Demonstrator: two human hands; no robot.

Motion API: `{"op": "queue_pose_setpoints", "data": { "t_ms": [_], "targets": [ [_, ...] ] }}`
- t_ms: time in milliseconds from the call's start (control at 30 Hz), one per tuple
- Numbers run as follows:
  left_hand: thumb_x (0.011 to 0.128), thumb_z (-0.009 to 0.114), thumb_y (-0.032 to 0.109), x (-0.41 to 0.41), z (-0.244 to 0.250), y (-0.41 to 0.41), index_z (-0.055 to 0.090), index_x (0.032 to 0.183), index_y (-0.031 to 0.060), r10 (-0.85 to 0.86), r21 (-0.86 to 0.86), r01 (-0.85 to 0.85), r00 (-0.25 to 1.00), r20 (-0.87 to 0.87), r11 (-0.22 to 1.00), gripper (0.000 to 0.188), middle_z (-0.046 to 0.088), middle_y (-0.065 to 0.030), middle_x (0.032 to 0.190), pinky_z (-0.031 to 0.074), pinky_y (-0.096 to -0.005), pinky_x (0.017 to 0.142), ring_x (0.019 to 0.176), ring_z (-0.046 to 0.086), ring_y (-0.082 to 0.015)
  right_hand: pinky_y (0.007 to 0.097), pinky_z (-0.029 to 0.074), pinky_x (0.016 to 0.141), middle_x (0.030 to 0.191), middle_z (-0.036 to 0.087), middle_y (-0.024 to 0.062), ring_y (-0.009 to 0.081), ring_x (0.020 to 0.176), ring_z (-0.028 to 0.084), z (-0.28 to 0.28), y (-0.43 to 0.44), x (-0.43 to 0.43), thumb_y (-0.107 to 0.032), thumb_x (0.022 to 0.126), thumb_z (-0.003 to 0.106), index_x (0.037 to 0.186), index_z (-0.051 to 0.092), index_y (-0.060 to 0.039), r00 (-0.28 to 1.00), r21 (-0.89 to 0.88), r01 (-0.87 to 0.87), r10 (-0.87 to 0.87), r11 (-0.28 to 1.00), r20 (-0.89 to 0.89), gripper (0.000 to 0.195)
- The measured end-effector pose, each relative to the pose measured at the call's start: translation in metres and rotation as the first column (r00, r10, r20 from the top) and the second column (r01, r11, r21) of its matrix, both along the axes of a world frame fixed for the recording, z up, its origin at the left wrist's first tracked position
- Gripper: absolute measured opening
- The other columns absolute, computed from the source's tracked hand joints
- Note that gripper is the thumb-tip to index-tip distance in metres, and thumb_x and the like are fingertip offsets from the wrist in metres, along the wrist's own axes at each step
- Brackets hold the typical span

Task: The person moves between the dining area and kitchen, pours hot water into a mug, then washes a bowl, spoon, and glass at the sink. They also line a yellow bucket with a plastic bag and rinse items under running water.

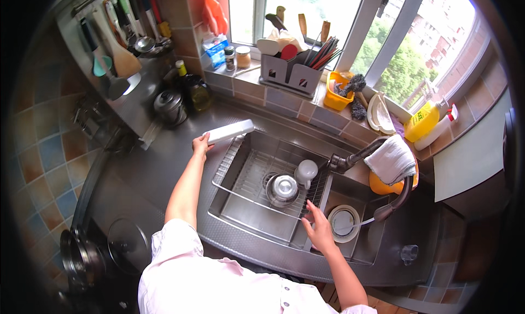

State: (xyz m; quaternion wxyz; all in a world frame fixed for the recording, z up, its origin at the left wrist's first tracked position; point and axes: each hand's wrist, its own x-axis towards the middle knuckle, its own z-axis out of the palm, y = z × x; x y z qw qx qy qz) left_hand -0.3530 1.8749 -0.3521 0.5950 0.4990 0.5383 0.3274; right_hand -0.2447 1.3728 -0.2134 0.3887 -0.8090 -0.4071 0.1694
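Observation:
My left hand (201, 145) grips the near end of a long white object, perhaps a box or lid (231, 132), above the counter at the sink's far left corner. My right hand (319, 227) hangs with its fingers apart over the divider between the two basins. In the left basin, a wire drying rack (254, 166) bears an upturned metal bowl (285, 189) and an upturned white mug (307, 171). A stack of bowls or plates (343, 224) sits in the right basin, with water from the tap spout (383, 212) running into it.
A white cloth (391, 159) drapes over the dark faucet. Along the window sill stand a grey utensil holder (291, 76), a yellow scrubber tub (338, 94) and a yellow soap bottle (422, 119). A small glass (409, 254) is on the right counter; a glass lid (128, 240) lies at left.

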Motion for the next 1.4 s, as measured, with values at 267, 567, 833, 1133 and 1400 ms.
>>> {"op": "queue_pose_setpoints", "data": {
  "t_ms": [267, 567, 833, 1133, 1400],
  "targets": [
    [0.080, 0.070, 0.025, 0.149, 0.118, -0.016, 0.057, 0.111, 0.0081, 0.197, 0.956, 0.078, 0.971, -0.138, 0.282, 0.038, 0.059, -0.0118, 0.105, 0.042, -0.0420, 0.088, 0.101, 0.054, -0.0321, 0.0321, 0.052, 0.078, 0.109, 0.062, 0.0133, 0.0224, 0.090, 0.064, -0.022, -0.077, 0.001, -0.007, 0.085, 0.062, 0.124, 0.055, -0.0030, 0.956, -0.104, 0.247, -0.260, 0.963, -0.133, 0.040],
    [0.084, 0.060, 0.015, 0.291, 0.312, -0.029, 0.066, 0.084, 0.0125, 0.158, 0.875, 0.467, 0.881, -0.446, -0.133, 0.006, 0.058, -0.0045, 0.094, 0.050, -0.0366, 0.082, 0.094, 0.057, -0.0238, 0.0343, 0.051, 0.076, 0.103, 0.064, 0.0136, 0.0262, 0.086, 0.066, -0.005, -0.088, 0.003, -0.012, 0.087, 0.059, 0.114, 0.061, -0.0033, 0.933, -0.024, 0.334, -0.334, 0.942, -0.137, 0.028],
    [0.086, 0.065, 0.022, 0.261, 0.384, -0.076, 0.059, 0.088, 0.0070, 0.049, 0.938, -0.085, 0.993, 0.108, -0.336, 0.016, 0.066, -0.0094, 0.097, 0.049, -0.0368, 0.077, 0.090, 0.062, -0.0261, 0.0304, 0.052, 0.074, 0.096, 0.066, 0.0138, 0.0236, 0.086, 0.066, -0.005, -0.113, -0.005, -0.012, 0.088, 0.059, 0.105, 0.066, -0.0004, 0.931, -0.018, 0.321, -0.319, 0.947, -0.179, 0.021],
    [0.080, 0.075, 0.015, 0.161, 0.337, -0.348, 0.063, 0.083, 0.0057, -0.872, 0.705, 0.614, 0.490, 0.011, 0.354, 0.016, 0.062, 0.0007, 0.074, 0.044, -0.0199, 0.057, 0.068, 0.057, -0.0038, 0.0293, 0.051, 0.060, 0.085, 0.064, 0.0083, 0.0193, 0.068, 0.064, 0.177, -0.051, 0.049, -0.031, 0.074, 0.078, 0.099, 0.060, -0.0033, 0.896, 0.468, 0.272, -0.399, 0.841, 0.195, 0.041],
    [0.092, 0.062, 0.026, 0.134, 0.380, -0.366, 0.061, 0.087, 0.0059, -0.831, 0.641, 0.556, 0.491, 0.261, 0.530, 0.021, 0.062, 0.0009, 0.075, 0.046, -0.0182, 0.055, 0.066, 0.059, -0.0039, 0.0239, 0.047, 0.060, 0.075, 0.067, 0.0053, 0.0091, 0.070, 0.062, 0.208, -0.125, 0.075, -0.020, 0.092, 0.059, 0.093, 0.064, -0.0041, 0.947, 0.550, 0.321, -0.250, 0.771, -0.202, 0.017]
  ]
}}
